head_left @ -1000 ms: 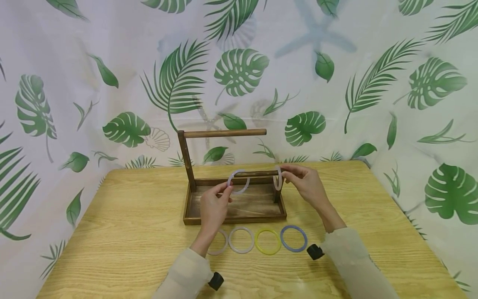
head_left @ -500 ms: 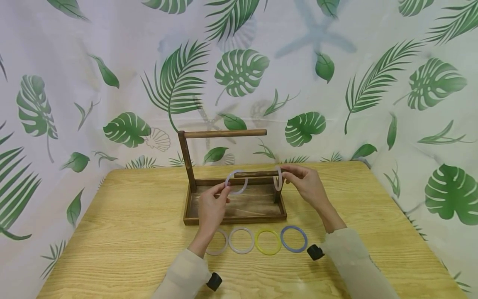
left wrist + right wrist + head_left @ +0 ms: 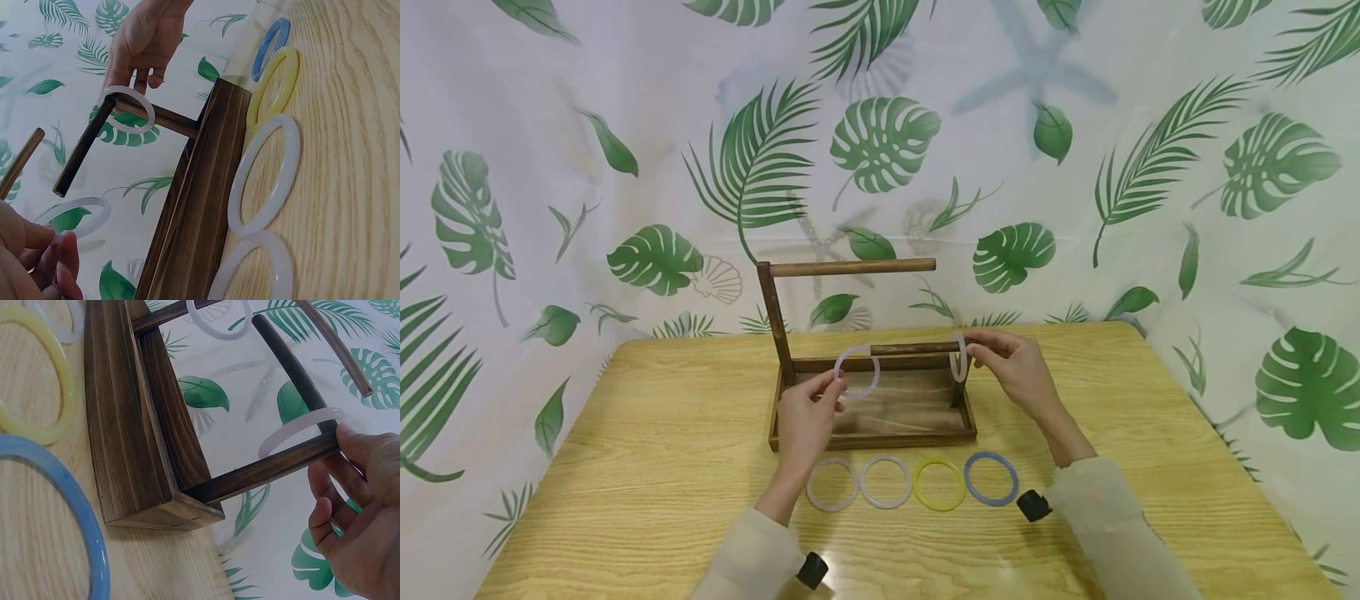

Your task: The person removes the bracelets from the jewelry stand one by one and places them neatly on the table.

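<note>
Pale lavender ring (image 3: 877,379) is up off the table, over the wooden tray (image 3: 880,440), just beside the free end of the lower bar (image 3: 913,349). Left hand (image 3: 805,425) pinches it between thumb and fingers. Second pale ring (image 3: 962,358) hangs round the lower bar at its post end. Right hand (image 3: 1018,375) has thumb and fingers closed on the corner where bar and short post (image 3: 262,469) meet; can't tell if they also press the hung ring.

Tray is shallow, the stand's base; wood-grain floor shows, posts rise at its two ends. Tall post (image 3: 775,325) carries the upper bar (image 3: 853,267).

In front of the tray, flat in a row on the table (image 3: 662,433): pale pinkish ring (image 3: 832,508), white ring (image 3: 886,506), yellow ring (image 3: 938,507), blue ring (image 3: 991,503).

Head view overlaps held ring and bar tip; left wrist view shows a gap between them. Right wrist view shows the right hand's curled lower fingers, hidden from the head. Only the head view gets all four table rings whole; left wrist cuts off the pinkish one. Leaf-print backdrop (image 3: 925,100) behind.
</note>
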`<action>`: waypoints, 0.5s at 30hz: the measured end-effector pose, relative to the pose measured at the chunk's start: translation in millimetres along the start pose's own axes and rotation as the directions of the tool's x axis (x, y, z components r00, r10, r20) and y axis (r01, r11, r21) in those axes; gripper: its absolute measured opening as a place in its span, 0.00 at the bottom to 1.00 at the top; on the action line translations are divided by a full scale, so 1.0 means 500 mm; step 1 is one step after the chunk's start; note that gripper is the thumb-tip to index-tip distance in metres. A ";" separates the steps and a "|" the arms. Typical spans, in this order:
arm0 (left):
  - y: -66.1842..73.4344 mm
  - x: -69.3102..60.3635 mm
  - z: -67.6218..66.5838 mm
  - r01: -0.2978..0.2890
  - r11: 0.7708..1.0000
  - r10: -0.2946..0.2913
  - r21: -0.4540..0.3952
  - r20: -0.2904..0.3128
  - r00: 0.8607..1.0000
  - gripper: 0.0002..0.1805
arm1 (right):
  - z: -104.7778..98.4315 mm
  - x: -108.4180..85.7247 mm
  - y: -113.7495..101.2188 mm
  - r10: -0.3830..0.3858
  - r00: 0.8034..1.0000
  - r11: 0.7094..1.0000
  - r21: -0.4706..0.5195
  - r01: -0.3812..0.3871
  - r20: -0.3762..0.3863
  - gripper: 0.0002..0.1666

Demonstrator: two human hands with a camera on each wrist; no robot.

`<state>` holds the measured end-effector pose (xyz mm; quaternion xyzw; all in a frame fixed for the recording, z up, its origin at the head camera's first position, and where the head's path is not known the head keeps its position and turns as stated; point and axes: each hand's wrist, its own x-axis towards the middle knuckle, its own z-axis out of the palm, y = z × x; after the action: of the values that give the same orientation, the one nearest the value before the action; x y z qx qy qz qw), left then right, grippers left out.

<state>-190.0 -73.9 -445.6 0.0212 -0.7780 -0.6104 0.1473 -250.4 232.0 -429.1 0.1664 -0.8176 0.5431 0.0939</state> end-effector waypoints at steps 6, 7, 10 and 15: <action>-0.002 -0.004 -0.031 0.025 1.000 -0.025 -0.008 0.003 1.000 0.11 | -0.003 0.000 0.004 -0.006 1.000 1.000 0.014 0.006 0.001 0.19; -0.002 -0.004 -0.035 0.027 1.000 -0.027 -0.005 0.004 1.000 0.11 | -0.003 -0.001 0.004 -0.006 1.000 1.000 0.013 0.006 0.003 0.19; -0.002 -0.007 -0.048 0.036 0.999 -0.035 -0.002 0.012 0.999 0.12 | -0.003 -0.001 0.001 0.000 1.000 1.000 0.010 0.000 0.005 0.19; 0.002 -0.012 -0.060 0.041 0.999 -0.041 0.004 0.022 0.999 0.12 | -0.001 -0.003 -0.016 0.014 1.000 1.000 -0.009 -0.014 0.007 0.18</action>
<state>-176.6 -101.0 -439.6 0.0308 -0.7799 -0.6123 0.1261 -245.9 230.0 -422.5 0.1621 -0.8215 0.5396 0.0878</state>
